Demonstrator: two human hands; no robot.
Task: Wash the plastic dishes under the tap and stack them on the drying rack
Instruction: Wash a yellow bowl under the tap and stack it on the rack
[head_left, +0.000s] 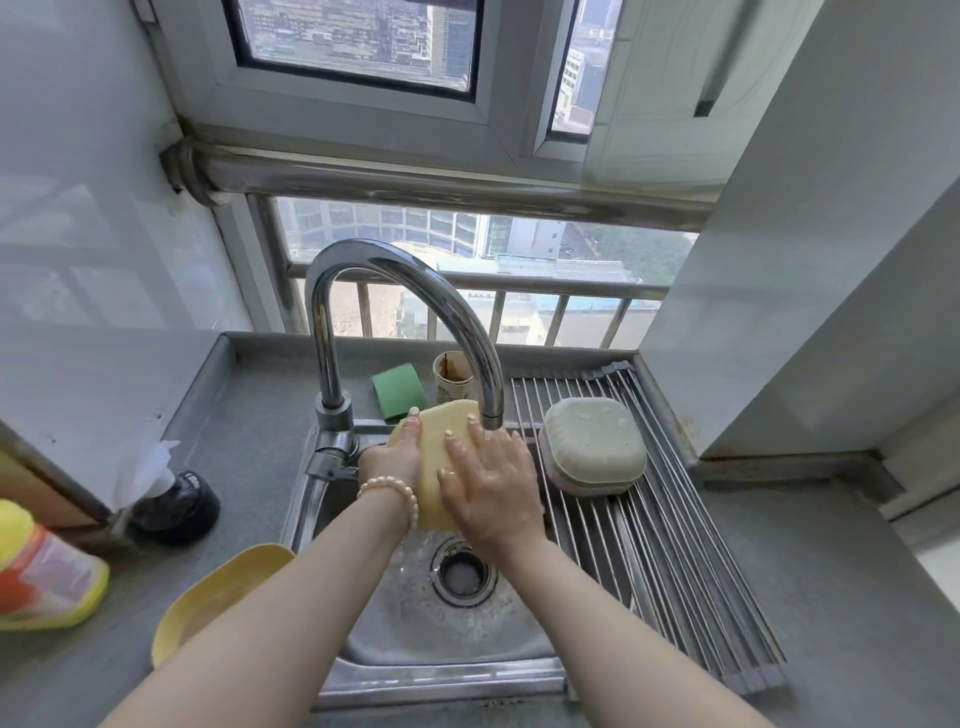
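L grip: left hand (390, 457) curled round yellow dish's (435, 467) left edge, holding it.
R grip: right hand (491, 483) flat, fingers spread, pressed on dish face; not clamped.
Dish: over sink (467, 644), under tap (415, 322) spout; long axis near-far.
Rack: drying rack (691, 571) just right, R hand nearer; green dishes (592, 447) stacked there.
Waiting: 2nd yellow dish (218, 597) on table, near left.

Home kitchen: steel sink (519, 644), curved tap (400, 270), roll-up drying rack (675, 571), high-rise window (358, 41).
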